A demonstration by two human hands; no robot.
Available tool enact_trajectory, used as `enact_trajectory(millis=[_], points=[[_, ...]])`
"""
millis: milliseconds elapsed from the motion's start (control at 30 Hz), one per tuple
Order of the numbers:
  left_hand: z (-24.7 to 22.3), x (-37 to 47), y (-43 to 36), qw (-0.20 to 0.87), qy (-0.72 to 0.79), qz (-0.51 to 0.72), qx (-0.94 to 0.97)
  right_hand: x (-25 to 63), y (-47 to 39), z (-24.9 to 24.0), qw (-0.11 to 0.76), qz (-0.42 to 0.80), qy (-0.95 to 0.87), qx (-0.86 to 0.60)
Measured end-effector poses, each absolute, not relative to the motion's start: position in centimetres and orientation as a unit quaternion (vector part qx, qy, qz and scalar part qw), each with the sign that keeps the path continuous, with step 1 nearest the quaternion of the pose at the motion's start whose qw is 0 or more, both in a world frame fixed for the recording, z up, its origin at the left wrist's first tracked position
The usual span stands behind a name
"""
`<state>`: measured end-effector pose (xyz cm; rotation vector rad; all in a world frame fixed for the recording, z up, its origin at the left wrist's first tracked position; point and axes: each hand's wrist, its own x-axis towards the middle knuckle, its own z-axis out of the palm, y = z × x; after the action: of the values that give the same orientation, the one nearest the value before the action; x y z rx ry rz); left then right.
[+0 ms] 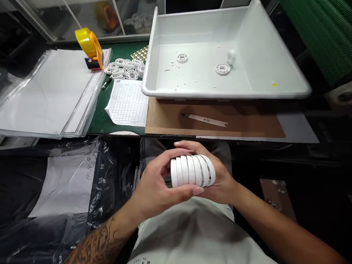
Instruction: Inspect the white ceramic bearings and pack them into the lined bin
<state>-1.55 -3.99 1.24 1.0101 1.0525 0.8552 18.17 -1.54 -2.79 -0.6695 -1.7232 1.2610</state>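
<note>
Several white rings (pixel 191 171), probably light, stiff and prone to slide apart, are grasped by left hand (pixel 157 181) and right hand (pixel 220 179); holding both end faces appears safest.

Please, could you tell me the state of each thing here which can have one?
Ring stack: on its side, held
Left hand: closed around the stack
Right hand: closed around the stack
White tray: open-topped, littered inside
Tray rings: two flat, one blurred, on edge
Ring pile: loose, heaped
Tape dispenser: upright, roll loaded
Gridded form: grid side up, corner curled
A16-marked strip: lying flat
</note>
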Motion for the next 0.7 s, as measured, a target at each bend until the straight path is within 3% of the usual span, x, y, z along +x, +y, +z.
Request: enact_trajectory(millis=[233,700], points=[[1.2,-0.7,-3.9,0.678,0.448,0.416,0.408,18.4,-0.8,-2.4,0.404,0.549,-0.688,-0.247],[0.7,-1.5,-4.1,0.693,0.401,0.464,0.379,18.5,-0.1,-1.8,0.362,0.488,-0.759,-0.234]])
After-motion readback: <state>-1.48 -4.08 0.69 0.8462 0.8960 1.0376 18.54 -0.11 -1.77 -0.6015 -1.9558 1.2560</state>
